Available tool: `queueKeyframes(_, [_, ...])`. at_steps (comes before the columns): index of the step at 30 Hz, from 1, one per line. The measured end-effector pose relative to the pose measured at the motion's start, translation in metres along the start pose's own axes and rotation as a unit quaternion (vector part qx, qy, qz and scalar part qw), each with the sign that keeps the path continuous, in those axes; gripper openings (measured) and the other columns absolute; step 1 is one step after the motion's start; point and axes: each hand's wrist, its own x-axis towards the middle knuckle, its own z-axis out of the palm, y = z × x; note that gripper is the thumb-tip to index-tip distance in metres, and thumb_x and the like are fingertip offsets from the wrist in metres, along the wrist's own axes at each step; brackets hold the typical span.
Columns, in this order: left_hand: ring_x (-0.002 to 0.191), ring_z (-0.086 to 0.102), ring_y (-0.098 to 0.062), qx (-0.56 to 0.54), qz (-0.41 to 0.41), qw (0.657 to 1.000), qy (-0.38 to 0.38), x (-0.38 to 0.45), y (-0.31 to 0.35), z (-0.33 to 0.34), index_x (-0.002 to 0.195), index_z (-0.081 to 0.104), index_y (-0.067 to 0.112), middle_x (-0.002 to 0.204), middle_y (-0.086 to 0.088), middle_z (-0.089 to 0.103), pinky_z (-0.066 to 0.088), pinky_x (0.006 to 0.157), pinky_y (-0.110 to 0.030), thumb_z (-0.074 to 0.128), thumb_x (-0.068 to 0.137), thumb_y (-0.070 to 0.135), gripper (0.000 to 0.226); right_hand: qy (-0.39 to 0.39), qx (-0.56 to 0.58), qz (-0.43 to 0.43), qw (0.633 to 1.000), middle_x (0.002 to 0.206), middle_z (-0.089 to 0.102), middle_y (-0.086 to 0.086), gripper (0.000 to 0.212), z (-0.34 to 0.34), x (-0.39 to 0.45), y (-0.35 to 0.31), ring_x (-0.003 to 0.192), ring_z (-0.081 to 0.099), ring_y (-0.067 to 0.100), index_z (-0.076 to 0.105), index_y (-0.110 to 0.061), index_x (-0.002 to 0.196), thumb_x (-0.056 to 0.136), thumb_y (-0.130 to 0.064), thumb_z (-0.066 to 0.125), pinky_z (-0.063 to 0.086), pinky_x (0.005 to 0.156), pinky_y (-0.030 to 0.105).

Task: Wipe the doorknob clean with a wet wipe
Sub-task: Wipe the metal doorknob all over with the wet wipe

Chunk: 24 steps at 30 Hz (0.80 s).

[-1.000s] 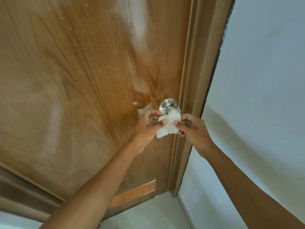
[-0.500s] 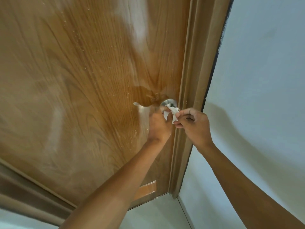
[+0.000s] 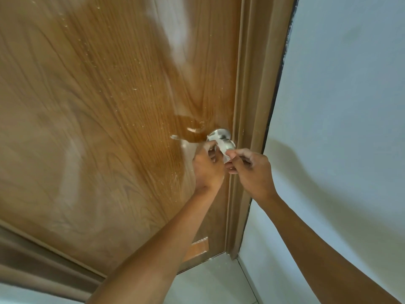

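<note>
Wood-grain door (image 3: 98,128) carries the doorknob (image 3: 228,144) just above both hands. Left hand (image 3: 208,170) and right hand (image 3: 252,170) each pinch the wipe (image 3: 224,153), draped against the knob's underside; the right looks nearer.

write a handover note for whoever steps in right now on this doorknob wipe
Left hand: pinches one end of the wipe, just below the knob.
Right hand: pinches the other end.
Wipe: stretched between both hands against the knob's underside.
Done: wipe is on the knob; how much has been cleaned cannot be told.
Left: rub all round the knob, then take the wipe away.
</note>
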Motion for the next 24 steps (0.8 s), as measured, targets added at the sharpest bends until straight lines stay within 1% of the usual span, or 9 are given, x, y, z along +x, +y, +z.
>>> queueKeyframes(1, [0.086,0.059,0.006,-0.013,-0.008,1.0,0.006,-0.004,-0.003,0.001,0.112,0.062,0.012,0.098,0.01,0.063,0.049,0.077,-0.01,0.066,0.087,0.014,0.025,-0.002,-0.002,0.0,1.0,0.094,0.074,0.005,0.022,0.0,0.0,0.001,0.081,0.072,0.012,0.07,-0.009,0.108,0.093,-0.023,0.061,0.061,0.069,0.03])
queueKeyframes(3, [0.094,0.06,0.001,-0.02,0.0,1.0,0.006,-0.006,-0.005,0.003,0.116,0.06,0.011,0.108,0.006,0.063,0.047,0.079,-0.008,0.064,0.088,0.012,0.028,-0.003,-0.007,-0.002,1.0,0.092,0.074,0.003,0.021,0.001,0.0,0.002,0.079,0.072,0.011,0.071,-0.01,0.108,0.093,-0.022,0.061,0.061,0.068,0.03])
queueKeyframes(5, [0.1,0.059,-0.005,0.007,0.032,0.999,0.003,-0.002,-0.003,0.006,0.117,0.061,0.012,0.113,0.002,0.062,0.044,0.08,-0.004,0.059,0.091,0.009,0.026,-0.003,-0.01,-0.004,1.0,0.09,0.074,0.001,0.022,0.001,0.001,0.002,0.078,0.072,0.01,0.071,-0.01,0.108,0.093,-0.023,0.06,0.061,0.067,0.027])
queueKeyframes(7, [0.1,0.057,-0.004,0.018,0.037,0.999,-0.003,0.003,-0.001,0.008,0.115,0.063,0.014,0.112,0.004,0.062,0.042,0.079,-0.002,0.058,0.093,0.011,0.023,0.002,-0.01,-0.004,1.0,0.09,0.075,0.0,0.022,0.001,0.003,0.002,0.078,0.072,0.008,0.071,-0.011,0.108,0.093,-0.023,0.059,0.06,0.066,0.023])
queueKeyframes(11, [0.096,0.062,-0.012,-0.021,-0.009,1.0,0.021,0.013,0.001,0.011,0.106,0.069,0.015,0.108,0.0,0.067,0.047,0.079,-0.013,0.057,0.093,0.015,0.017,0.007,-0.012,-0.001,1.0,0.094,0.074,0.003,0.024,-0.002,0.007,0.003,0.079,0.072,0.009,0.069,-0.009,0.112,0.093,-0.021,0.059,0.059,0.066,0.02])
queueKeyframes(15, [0.092,0.062,-0.002,-0.088,-0.043,0.993,0.063,-0.001,-0.005,0.012,0.109,0.067,0.012,0.105,0.001,0.067,0.047,0.074,-0.006,0.061,0.091,0.016,0.019,0.003,-0.007,0.0,1.0,0.092,0.075,0.005,0.021,-0.002,0.005,0.005,0.079,0.073,0.012,0.069,-0.008,0.111,0.093,-0.015,0.061,0.06,0.068,0.025])
queueKeyframes(18, [0.095,0.061,0.0,-0.113,-0.021,0.989,0.089,-0.017,-0.008,0.015,0.108,0.066,0.014,0.105,0.008,0.062,0.047,0.074,-0.005,0.062,0.09,0.013,0.018,0.006,-0.019,-0.009,1.0,0.092,0.074,0.006,0.019,-0.002,0.005,0.006,0.078,0.073,0.011,0.07,-0.008,0.109,0.092,-0.012,0.061,0.061,0.068,0.026])
queueKeyframes(20, [0.098,0.062,-0.004,-0.106,0.006,0.991,0.086,-0.018,-0.006,0.015,0.108,0.067,0.013,0.104,0.012,0.059,0.048,0.076,-0.007,0.061,0.091,0.01,0.018,0.005,-0.029,-0.015,0.999,0.093,0.074,0.005,0.019,-0.002,0.006,0.006,0.078,0.072,0.011,0.071,-0.008,0.109,0.092,-0.012,0.062,0.061,0.069,0.026])
queueKeyframes(24, [0.1,0.063,-0.006,-0.064,0.019,0.997,0.045,-0.002,0.002,0.015,0.111,0.068,0.011,0.11,0.006,0.064,0.05,0.081,-0.01,0.059,0.092,0.012,0.02,0.012,-0.017,-0.014,1.0,0.091,0.074,0.002,0.018,-0.002,0.009,0.003,0.078,0.073,0.01,0.071,-0.009,0.107,0.092,-0.009,0.06,0.06,0.068,0.025])
